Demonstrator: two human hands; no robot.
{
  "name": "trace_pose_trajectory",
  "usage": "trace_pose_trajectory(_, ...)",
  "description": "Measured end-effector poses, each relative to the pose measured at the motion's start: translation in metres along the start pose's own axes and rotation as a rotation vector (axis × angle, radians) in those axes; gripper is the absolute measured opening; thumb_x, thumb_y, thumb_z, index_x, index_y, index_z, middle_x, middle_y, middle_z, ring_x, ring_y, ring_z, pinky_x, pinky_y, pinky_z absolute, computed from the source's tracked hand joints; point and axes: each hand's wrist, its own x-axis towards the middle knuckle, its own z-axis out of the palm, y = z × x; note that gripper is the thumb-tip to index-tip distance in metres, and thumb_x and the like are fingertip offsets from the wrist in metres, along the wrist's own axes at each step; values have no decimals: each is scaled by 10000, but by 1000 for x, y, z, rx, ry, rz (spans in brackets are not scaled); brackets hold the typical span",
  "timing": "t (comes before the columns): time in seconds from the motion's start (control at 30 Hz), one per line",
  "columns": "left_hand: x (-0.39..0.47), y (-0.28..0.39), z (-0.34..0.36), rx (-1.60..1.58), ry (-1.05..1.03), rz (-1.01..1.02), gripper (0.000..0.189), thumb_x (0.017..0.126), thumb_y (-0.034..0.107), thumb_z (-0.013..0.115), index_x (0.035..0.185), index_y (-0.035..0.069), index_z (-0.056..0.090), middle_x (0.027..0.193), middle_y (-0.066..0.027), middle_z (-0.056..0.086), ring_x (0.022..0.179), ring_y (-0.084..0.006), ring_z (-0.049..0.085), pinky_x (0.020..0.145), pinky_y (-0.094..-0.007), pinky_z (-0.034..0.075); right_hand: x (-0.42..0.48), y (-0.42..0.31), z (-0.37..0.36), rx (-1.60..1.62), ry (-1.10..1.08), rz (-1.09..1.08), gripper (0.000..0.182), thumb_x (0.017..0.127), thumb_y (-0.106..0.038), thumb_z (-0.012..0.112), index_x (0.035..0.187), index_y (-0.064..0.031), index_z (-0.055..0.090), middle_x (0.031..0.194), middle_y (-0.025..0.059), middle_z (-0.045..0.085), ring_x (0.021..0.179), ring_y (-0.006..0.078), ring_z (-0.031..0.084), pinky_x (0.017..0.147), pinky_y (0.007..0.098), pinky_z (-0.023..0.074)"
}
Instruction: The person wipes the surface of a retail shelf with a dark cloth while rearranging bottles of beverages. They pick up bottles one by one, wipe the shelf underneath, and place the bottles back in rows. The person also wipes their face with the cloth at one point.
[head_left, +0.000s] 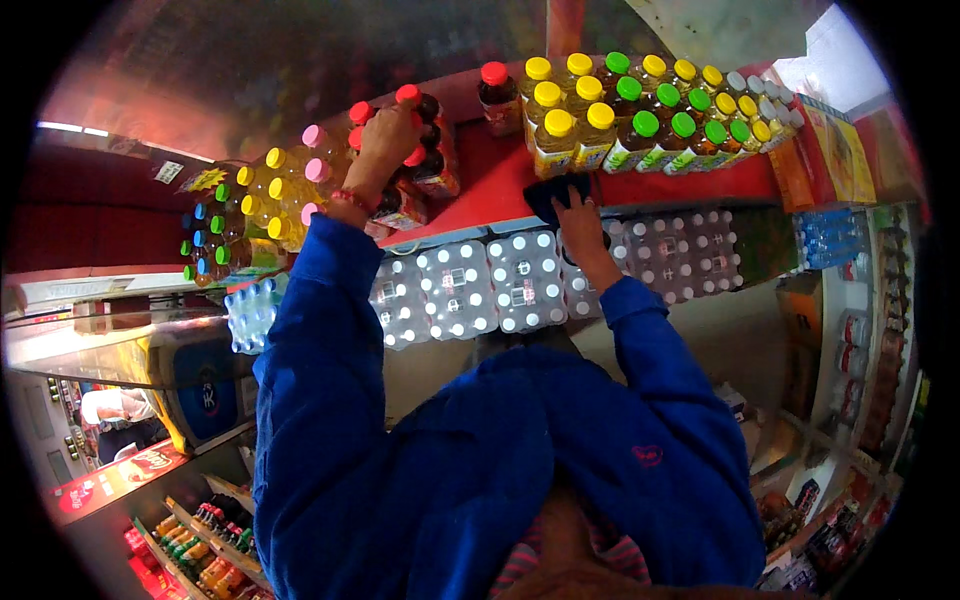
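My left hand (390, 139) reaches over a group of dark drink bottles with red caps (436, 169) on the red shelf (487, 176), its fingers at the caps of the middle ones. Whether it grips one cannot be told. In my right hand (579, 217) is a dark cloth (551, 196), held at the shelf's front edge below the yellow-capped bottles (556, 139). One red-capped bottle (499, 101) stands apart between the two groups. Pink-capped bottles (318, 171) and yellow-capped ones stand left of my left hand.
Shrink-wrapped packs of white-capped bottles (459, 289) line the space below the shelf. Green-capped bottles (645, 139) stand at the right, blue-capped ones (201, 238) at the far left. A person (120, 420) is visible at the left. Stocked shelves (851, 337) run down the right side.
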Motion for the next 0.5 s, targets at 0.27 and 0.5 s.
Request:
trace_pose_trajectory(0.27,-64,15,-6,35,37,122,428,789,195,682,1166,50,539,1084,-243,599,924,-419,634,758,-496,520,-1,3,8,-3,60,10,462,821,-52,553,1255,-188,630,1344,179,512,1016,383,585,835,466,514)
trace_pose_trajectory(0.5,-57,9,17,-109,2,257,474,768,108,696,1181,9,485,1130,-251,570,947,-440,615,770,-506,518,1,-2,-4,-12,21,13,451,831,-71,546,1260,-183,630,1339,185,518,1008,384,584,839,474,506)
